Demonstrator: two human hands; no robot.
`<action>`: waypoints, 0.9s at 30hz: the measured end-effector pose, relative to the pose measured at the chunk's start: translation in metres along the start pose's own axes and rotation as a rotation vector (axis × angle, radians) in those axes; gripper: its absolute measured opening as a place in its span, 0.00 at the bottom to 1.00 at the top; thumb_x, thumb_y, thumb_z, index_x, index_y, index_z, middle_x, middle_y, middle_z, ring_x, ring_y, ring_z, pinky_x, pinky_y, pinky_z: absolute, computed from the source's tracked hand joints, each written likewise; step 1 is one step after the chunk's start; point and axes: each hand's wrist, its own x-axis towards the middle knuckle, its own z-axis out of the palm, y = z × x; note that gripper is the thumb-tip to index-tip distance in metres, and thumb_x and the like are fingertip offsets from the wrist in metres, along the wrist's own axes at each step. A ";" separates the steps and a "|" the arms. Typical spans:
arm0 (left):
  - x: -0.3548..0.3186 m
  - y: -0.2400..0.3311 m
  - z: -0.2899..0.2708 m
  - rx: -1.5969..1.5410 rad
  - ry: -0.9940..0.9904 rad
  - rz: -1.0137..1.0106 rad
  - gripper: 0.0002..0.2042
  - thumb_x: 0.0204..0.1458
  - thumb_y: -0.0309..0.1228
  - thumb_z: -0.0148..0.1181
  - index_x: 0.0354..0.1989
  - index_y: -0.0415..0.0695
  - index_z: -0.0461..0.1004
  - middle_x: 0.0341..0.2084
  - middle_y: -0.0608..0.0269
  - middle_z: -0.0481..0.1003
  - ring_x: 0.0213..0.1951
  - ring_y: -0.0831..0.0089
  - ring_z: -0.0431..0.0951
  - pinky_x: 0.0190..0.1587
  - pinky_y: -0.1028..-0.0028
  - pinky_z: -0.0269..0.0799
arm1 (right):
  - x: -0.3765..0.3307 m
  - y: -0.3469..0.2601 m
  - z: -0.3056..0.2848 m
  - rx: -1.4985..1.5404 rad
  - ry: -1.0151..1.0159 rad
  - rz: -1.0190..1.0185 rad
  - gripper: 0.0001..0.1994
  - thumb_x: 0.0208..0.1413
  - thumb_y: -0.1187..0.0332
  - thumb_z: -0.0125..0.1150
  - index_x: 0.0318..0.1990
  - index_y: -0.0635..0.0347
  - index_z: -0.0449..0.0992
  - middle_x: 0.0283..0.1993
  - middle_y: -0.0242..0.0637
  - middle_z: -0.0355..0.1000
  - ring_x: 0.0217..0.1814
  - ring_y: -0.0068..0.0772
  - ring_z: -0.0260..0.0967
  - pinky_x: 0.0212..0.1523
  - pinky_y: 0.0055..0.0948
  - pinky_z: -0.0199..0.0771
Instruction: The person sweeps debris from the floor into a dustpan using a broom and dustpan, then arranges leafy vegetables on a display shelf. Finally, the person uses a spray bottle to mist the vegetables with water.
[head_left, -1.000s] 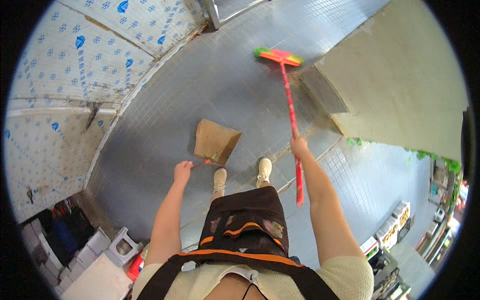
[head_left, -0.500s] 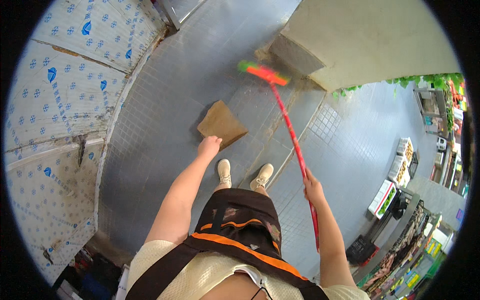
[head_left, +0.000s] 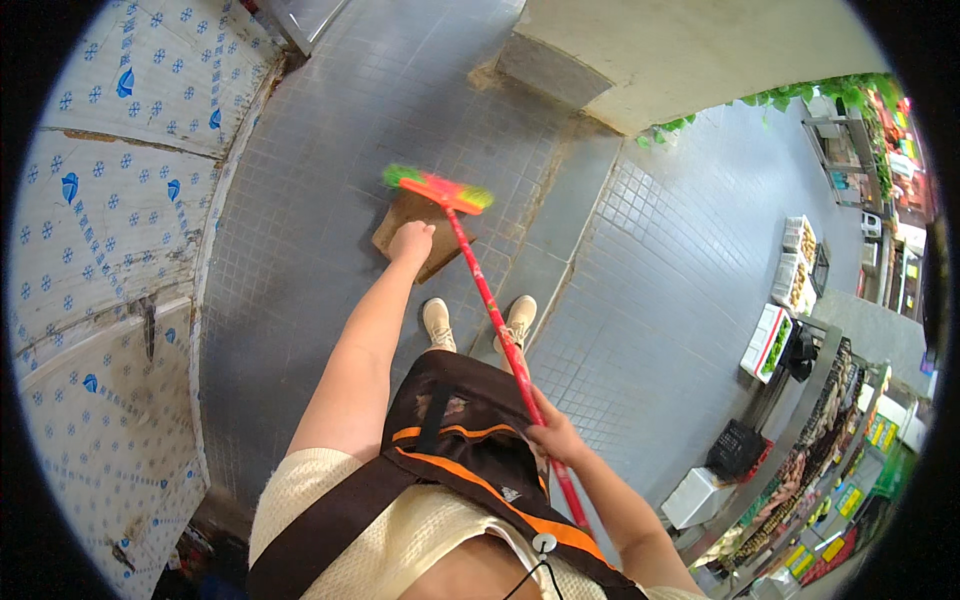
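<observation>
Head view, hands: two, both the person's own.
Left hand [head_left: 411, 241]: reaches down and forward at the end of a straight arm; fingers curled together on the near edge of one piece of cardboard [head_left: 402, 222].
Right hand [head_left: 553, 435]: close to the body at hip level; fingers wrapped tight around the lower part of the broom handle.
Broom [head_left: 478, 290]: one; red handle slanting from the right hand up to a head with green, orange and yellow bristles.
Broom head: lies across the far side of the cardboard, just beyond the left hand.
Cardboard: brown, flat, tilted with one corner toward the shoes; it lies on the floor in front of the feet.
Shoes [head_left: 437, 324]: two, pale, side by side, one on each side of the handle.
Floor [head_left: 300, 220]: small grey square tiles, with a band of larger plain slabs running past the right shoe.
Apron [head_left: 470, 440]: one, dark brown with orange trim.
Wall at left [head_left: 110, 150]: white sheets printed all over with small blue marks, torn and stained along the seams.
Pillar [head_left: 680, 50]: one, cream, at the top.
Trays at right [head_left: 775, 340]: several white trays of produce by a long stall rack; count unclear.
Boxes by the rack: one white box [head_left: 697, 497] and one dark crate [head_left: 733, 451].
</observation>
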 end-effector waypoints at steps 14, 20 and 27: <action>-0.050 -0.069 -0.043 -0.015 -0.065 -0.077 0.15 0.50 0.43 0.47 0.31 0.45 0.73 0.32 0.54 0.74 0.38 0.54 0.73 0.38 0.59 0.67 | 0.025 -0.018 -0.009 -0.101 0.109 0.099 0.41 0.42 0.79 0.46 0.65 0.39 0.39 0.17 0.32 0.61 0.13 0.25 0.59 0.14 0.27 0.63; -0.052 -0.089 -0.043 -0.008 -0.059 -0.166 0.16 0.50 0.43 0.45 0.30 0.44 0.73 0.33 0.53 0.74 0.38 0.54 0.73 0.39 0.58 0.67 | -0.032 -0.074 0.010 0.549 -0.363 0.326 0.37 0.49 0.79 0.45 0.64 0.35 0.39 0.18 0.27 0.55 0.14 0.18 0.52 0.15 0.18 0.56; 0.006 -0.104 -0.120 -0.141 0.180 -0.119 0.16 0.48 0.43 0.48 0.24 0.42 0.74 0.26 0.51 0.74 0.33 0.54 0.74 0.35 0.60 0.67 | -0.011 -0.157 -0.032 0.392 -0.354 0.133 0.37 0.50 0.80 0.45 0.64 0.36 0.39 0.18 0.27 0.54 0.14 0.18 0.50 0.14 0.17 0.53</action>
